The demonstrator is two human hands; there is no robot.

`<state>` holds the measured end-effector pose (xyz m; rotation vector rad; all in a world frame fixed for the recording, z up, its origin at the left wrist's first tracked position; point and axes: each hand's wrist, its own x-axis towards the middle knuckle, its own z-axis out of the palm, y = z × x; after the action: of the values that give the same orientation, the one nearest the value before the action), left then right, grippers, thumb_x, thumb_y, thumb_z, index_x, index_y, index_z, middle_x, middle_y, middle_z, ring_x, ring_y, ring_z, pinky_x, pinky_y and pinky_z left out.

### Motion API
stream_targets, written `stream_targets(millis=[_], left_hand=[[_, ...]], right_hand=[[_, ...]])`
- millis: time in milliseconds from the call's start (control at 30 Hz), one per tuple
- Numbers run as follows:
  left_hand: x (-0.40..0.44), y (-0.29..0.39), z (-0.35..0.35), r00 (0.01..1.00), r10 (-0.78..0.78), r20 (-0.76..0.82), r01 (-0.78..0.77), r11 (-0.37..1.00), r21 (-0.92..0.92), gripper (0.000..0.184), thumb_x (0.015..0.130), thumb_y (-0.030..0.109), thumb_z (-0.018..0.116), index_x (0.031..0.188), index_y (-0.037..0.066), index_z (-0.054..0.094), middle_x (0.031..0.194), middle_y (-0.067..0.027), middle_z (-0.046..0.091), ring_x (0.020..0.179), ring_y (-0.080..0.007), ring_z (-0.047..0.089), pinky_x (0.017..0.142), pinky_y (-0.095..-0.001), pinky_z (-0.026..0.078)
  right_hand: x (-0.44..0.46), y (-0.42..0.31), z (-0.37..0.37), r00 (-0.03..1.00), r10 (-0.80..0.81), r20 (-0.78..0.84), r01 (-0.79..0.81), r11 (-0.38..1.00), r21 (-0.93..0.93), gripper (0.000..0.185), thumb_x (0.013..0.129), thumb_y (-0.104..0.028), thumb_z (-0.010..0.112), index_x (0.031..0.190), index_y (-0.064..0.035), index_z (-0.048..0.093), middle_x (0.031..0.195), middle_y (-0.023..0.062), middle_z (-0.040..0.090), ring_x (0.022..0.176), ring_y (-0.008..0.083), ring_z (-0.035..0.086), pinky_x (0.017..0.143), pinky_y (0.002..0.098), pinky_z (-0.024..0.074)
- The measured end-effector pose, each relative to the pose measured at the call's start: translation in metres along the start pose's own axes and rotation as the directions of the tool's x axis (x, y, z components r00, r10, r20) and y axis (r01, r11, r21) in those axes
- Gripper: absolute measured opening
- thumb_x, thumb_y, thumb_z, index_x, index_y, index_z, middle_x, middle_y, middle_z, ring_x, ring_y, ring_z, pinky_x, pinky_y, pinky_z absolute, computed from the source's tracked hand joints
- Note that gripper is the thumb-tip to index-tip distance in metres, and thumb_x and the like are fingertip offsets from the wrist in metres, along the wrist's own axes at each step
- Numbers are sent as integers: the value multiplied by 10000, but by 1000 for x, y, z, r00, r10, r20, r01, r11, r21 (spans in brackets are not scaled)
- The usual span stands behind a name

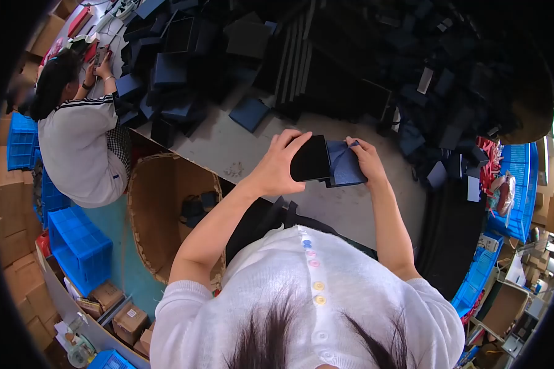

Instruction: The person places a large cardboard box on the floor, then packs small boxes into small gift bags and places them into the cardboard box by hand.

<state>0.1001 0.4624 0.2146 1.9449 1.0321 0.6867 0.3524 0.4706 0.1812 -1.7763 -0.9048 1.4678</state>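
Observation:
My left hand is closed around a small black box, thumb and fingers gripping its left side. Against the box's right side is a dark blue piece with a fold or ribbon across its top. My right hand pinches that blue piece at its right edge. Both are held above the grey table, close together in front of my body. Whether the two pieces are joined I cannot tell. A single blue box lies on the table beyond my hands.
Blue and black boxes are heaped at the back left, and a dark pile lies at the right. Beside me stands a large cardboard bin with dark items inside. Another person sits at the left. Blue crates stand below.

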Motion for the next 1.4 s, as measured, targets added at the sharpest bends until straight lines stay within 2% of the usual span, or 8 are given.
stream_targets(millis=[367,667,867,967,1033,1167,1333,1400], left_hand=[[-10,-5,3,964,-140,227,119,988,101,878,560,132,727,1368,39,395,1304,-141,382,1213,-336,374,1035,-385,362],[-16,-7,-3,999,23,39,-23,1000,-3,881,535,143,732,1346,12,412,1276,-139,396,1162,-333,398,1005,-395,392],[-19,-16,1,955,-191,226,187,982,38,879,564,138,741,1378,84,412,1282,-146,401,1214,-318,407,1033,-365,361],[-22,-11,4,989,-120,82,125,991,-47,858,563,176,741,1364,117,442,1269,-154,412,1156,-350,415,1008,-405,390],[-24,-13,1,998,54,-24,-50,987,154,807,558,180,746,1327,153,502,1258,-171,416,1143,-366,423,991,-415,396],[-25,-7,-11,988,60,-144,-39,989,145,736,558,162,735,1271,133,557,1251,-186,418,1130,-370,432,966,-424,406],[-28,-1,-8,998,8,-61,-2,995,102,754,565,160,749,1289,123,542,1289,-183,394,1180,-366,407,1004,-419,373],[-30,0,-7,999,-51,9,51,996,69,766,573,159,762,1302,119,529,1316,-182,376,1219,-366,385,1035,-423,346]], right_hand=[[-9,-3,14,1000,8,0,-8,999,39,285,890,-336,640,895,-51,651,732,-7,574,638,71,518,574,220,427],[-8,-6,15,995,-93,21,93,996,6,281,901,-328,629,904,-48,649,729,-7,560,647,71,512,582,220,425],[0,-4,16,996,-84,14,83,995,58,290,898,-343,631,885,-54,657,733,-15,564,649,67,518,585,213,425],[-2,-8,12,1000,-26,13,25,998,66,309,898,-345,631,908,-37,661,745,-10,587,648,69,530,591,214,432],[-1,-7,9,1000,28,3,-28,998,50,323,898,-337,633,928,-16,662,749,-5,604,644,71,536,592,214,436],[4,4,11,985,123,118,-145,968,207,349,909,-368,606,958,-24,641,734,-9,593,614,71,535,583,218,452],[0,3,21,969,149,196,-200,940,276,359,908,-384,604,963,-30,638,729,-7,586,577,74,525,544,215,452],[2,4,21,979,123,163,-146,980,135,372,908,-387,604,939,-17,635,709,-7,575,565,77,520,513,214,442]])
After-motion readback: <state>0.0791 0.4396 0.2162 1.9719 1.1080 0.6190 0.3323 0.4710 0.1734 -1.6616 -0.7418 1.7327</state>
